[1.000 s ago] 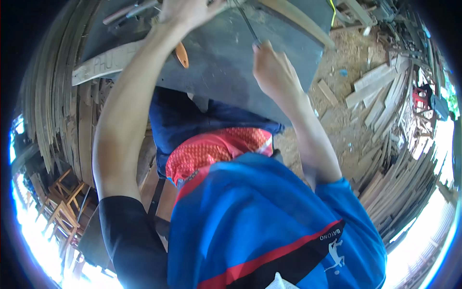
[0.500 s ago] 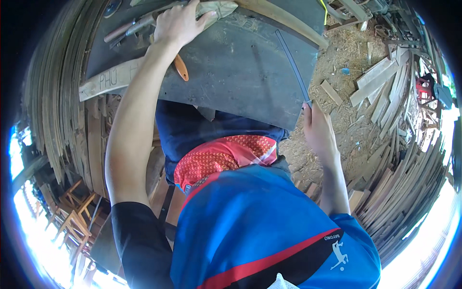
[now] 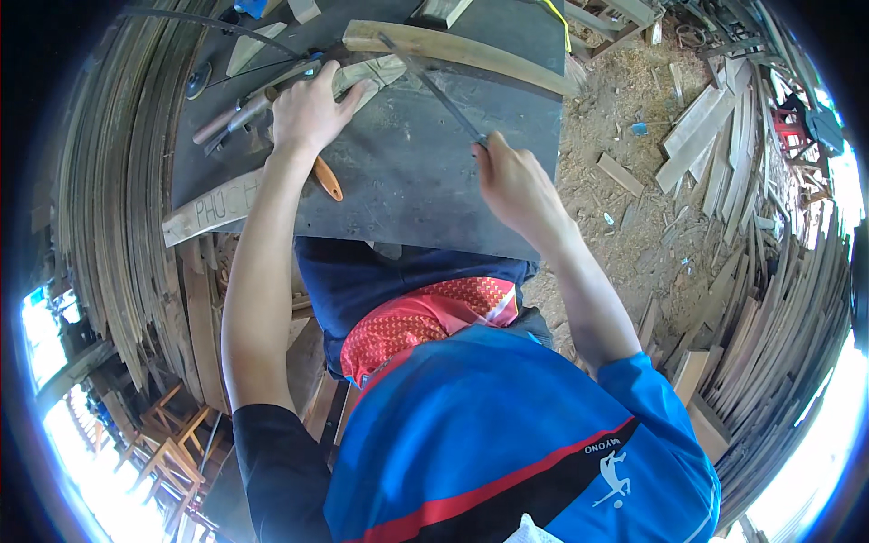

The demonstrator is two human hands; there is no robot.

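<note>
At the far part of the dark worktop, my left hand lies over a short pale piece of wood, thumb on one side and fingers toward the other. The fingertips are partly hidden. My right hand is closed round the near end of a long, thin grey metal file. Its far tip reaches over a long curved wooden slat beyond the pale piece. An orange handle sticks out beside my left wrist.
Left of my left hand lie tools with long handles. A wooden board with handwriting crosses the worktop's left corner. Stacked planks stand at the left; scrap boards lie on the sawdust-covered floor at the right.
My right hand has swung the file left and away from me, from the worktop's right edge toward the pale wood. My left hand stays at that wood. The view has shifted slightly.
</note>
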